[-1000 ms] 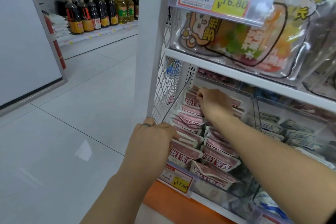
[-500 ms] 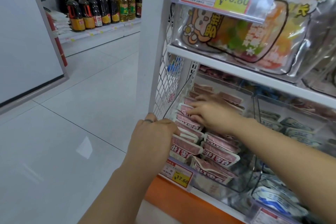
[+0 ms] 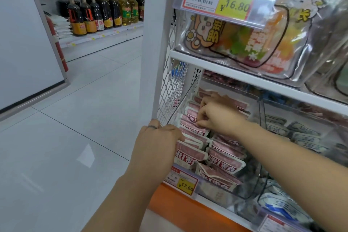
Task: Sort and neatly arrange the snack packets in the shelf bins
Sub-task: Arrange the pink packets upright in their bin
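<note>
A packet edge is pinched between the curled fingers and thumb of the right hand [image 3: 218,117], midway back in the left row. The left hand [image 3: 158,143] is curled over the top edges of the front packets in that row, its fingertips hidden behind them. The pink snack packets [image 3: 224,162], white-rimmed with red lettering, are stood in two overlapping rows inside a clear bin [image 3: 252,190]. A yellow price tag [image 3: 185,184] is fixed just below the left hand.
</note>
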{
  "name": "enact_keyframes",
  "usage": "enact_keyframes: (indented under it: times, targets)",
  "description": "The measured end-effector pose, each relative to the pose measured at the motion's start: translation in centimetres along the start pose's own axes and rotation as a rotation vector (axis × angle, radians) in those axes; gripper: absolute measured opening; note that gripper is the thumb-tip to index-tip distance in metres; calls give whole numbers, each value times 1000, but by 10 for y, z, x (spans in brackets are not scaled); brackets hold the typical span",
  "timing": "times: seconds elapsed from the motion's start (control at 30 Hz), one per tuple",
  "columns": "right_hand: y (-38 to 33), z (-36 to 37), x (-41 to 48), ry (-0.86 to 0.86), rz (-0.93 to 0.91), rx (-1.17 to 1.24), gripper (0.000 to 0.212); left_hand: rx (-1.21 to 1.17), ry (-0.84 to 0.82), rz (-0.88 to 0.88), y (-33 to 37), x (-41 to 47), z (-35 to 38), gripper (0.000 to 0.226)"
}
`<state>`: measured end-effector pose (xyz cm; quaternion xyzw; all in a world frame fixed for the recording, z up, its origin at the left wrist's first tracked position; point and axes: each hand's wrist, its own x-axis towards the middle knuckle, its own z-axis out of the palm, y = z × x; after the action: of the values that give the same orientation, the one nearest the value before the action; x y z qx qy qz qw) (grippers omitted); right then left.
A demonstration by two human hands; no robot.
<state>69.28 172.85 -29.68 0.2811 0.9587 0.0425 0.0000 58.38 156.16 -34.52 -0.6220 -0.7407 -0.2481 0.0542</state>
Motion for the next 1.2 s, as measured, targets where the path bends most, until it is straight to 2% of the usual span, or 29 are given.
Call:
enact_keyframes:
  times: [0.1,0.2,0.3,0.37,0.47,0.57,0.7,0.8,0.93,1.1,1.2]
  targets:
    - [-3,5,5,22,139,-17,21,-26,42,6,0,-1,3,50]
    - [0,6,8,-37,242,135,16,-16,68,16,0,0,5,48]
    - [-5,-8,-3,-1,188,343,8,-13,92,29,-2,-1,4,49]
    - [-13,-18,-15,-49,91,407,9,-13,103,30,-1,0,5,47]
    - [-22,-9,-20,-95,7,178,14,17,97,20,-2,1,6,47]
    - [-21,5,-11,10,75,96,10,49,99,22,-2,1,7,46]
    - [-15,0,-16,-6,32,238,23,57,135,42,-3,0,10,47]
    - [-10,-17,-49,71,32,392,31,80,151,51,1,-7,5,54]
    - [6,-29,-104,136,81,437,20,47,219,99,19,-12,-1,34]
    - [16,-23,-158,126,78,341,16,18,39,154,32,-19,12,23]
    - [16,-20,-179,112,42,313,21,37,-96,47,28,-15,2,27]
